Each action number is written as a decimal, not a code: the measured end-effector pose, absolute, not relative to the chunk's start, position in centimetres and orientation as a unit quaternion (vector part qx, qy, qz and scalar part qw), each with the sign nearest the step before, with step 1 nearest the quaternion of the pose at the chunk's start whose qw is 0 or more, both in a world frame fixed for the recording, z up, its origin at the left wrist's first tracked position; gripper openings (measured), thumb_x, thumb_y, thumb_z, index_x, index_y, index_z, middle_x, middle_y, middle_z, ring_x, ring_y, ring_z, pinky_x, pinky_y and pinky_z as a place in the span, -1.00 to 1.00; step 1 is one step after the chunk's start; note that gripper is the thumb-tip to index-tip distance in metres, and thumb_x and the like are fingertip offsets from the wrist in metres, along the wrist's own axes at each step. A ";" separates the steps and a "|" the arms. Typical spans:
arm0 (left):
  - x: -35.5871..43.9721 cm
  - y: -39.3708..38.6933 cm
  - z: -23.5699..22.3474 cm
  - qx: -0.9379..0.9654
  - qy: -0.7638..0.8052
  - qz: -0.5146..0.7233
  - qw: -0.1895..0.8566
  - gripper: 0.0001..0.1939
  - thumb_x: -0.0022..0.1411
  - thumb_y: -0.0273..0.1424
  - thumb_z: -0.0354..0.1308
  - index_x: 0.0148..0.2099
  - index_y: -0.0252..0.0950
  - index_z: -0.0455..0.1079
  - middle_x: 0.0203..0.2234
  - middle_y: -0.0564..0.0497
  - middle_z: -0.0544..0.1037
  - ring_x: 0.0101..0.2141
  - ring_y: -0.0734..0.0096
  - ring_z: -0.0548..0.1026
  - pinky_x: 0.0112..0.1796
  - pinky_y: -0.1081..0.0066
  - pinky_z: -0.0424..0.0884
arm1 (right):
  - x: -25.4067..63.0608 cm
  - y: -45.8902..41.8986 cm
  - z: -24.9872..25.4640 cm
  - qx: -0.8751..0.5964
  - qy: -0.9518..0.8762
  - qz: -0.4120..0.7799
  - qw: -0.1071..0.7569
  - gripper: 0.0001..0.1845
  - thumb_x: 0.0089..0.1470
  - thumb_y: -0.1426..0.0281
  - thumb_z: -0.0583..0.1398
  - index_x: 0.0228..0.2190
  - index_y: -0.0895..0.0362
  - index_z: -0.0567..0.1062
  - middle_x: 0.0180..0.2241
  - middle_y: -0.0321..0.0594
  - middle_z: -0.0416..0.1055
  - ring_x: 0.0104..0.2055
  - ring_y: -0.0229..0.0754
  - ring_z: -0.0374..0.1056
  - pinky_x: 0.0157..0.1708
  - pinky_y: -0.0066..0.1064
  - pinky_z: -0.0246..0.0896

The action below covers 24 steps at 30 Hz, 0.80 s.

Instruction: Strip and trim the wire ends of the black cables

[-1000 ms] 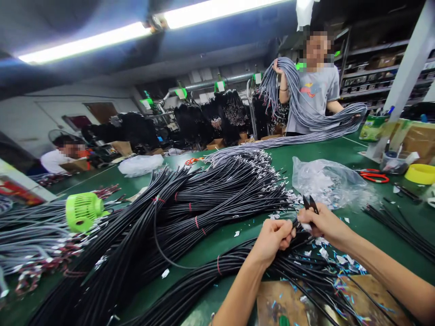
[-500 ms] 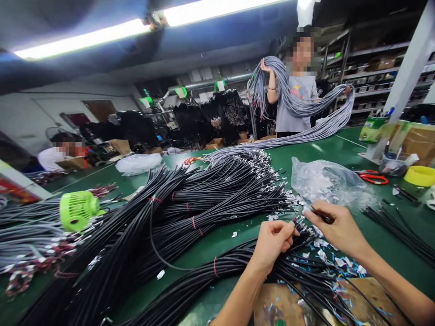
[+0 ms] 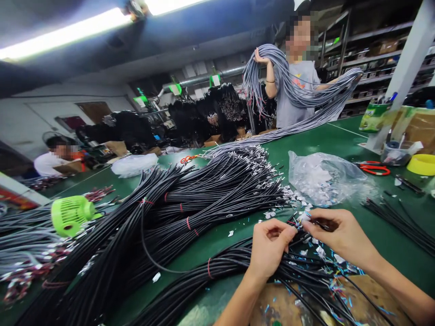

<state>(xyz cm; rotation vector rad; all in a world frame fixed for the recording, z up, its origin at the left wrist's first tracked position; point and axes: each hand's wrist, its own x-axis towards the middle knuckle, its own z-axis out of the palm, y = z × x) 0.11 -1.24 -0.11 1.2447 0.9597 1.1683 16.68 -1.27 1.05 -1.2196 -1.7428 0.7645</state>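
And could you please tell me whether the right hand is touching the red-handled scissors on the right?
Apart: the head view plainly shows green tabletop and part of the clear plastic bag between the right hand and the red-handled scissors.

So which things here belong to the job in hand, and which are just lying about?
Likely in use:
black cable at the left hand
white scrap at the fingertips of the right hand
dark tool, mostly hidden in that hand

Apparently just lying about:
lime-green vented object
red-handled scissors
yellow ring-shaped item
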 end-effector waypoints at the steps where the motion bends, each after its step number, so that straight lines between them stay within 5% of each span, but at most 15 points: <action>1: 0.1 -1.3 -0.1 0.529 0.406 0.494 0.558 -0.72 -0.03 -0.28 0.26 -0.56 -0.41 0.38 -0.73 0.10 0.31 -0.71 0.64 0.19 -0.66 0.57 0.08 | 16.6 -1.3 1.0 -0.486 -0.698 0.308 0.427 -0.72 0.01 0.27 0.16 -0.61 0.17 0.40 -0.65 -0.36 0.13 -0.59 -0.34 0.02 -0.64 -0.49 -0.04; 14: 0.3 -1.3 -0.7 0.521 0.410 0.497 0.560 -0.63 0.01 -0.16 0.23 -0.53 -0.41 0.36 -0.73 0.09 0.32 -0.74 0.66 0.19 -0.68 0.57 0.05 | 15.9 -1.7 -0.3 -0.461 -0.715 0.243 0.466 -0.92 -0.01 0.42 0.16 -0.43 0.15 0.46 -0.58 -0.33 0.35 -0.59 -0.32 0.24 -0.61 -0.53 0.13; 24: 0.2 -1.5 -0.6 0.518 0.401 0.501 0.565 -0.67 0.00 -0.21 0.25 -0.52 -0.43 0.38 -0.71 0.08 0.33 -0.73 0.67 0.20 -0.67 0.57 0.07 | 16.1 -1.5 -0.3 -0.462 -0.702 0.219 0.495 -0.96 -0.06 0.45 0.20 -0.48 0.13 0.49 -0.60 -0.34 0.38 -0.60 -0.32 0.27 -0.62 -0.55 0.18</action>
